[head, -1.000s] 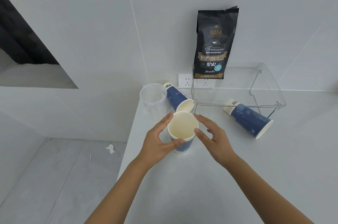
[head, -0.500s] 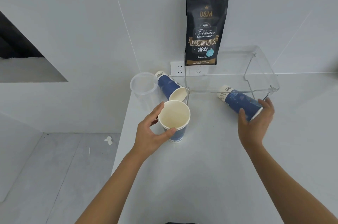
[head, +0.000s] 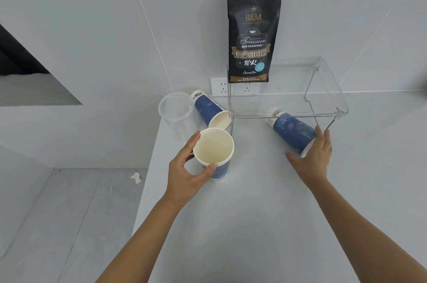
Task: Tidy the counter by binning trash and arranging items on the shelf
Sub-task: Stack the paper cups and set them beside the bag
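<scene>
Left hand [head: 184,174]: fingers [head: 191,144] and thumb curled around the rim of an upright blue paper cup with cream interior [head: 213,155], standing on the pale grey worktop [head: 254,225].

Right hand [head: 312,162]: fingers spread, cupping the mouth end of a second blue paper cup lying on its side [head: 292,132], partly beneath the clear acrylic shelf [head: 328,88]; firm grip or mere contact cannot be told.

Third blue paper cup, tipped over [head: 209,110], between a clear plastic cup [head: 176,109] and the shelf's left leg.

Black coffee bag [head: 253,33]: upright on the shelf, against the wall.
</scene>
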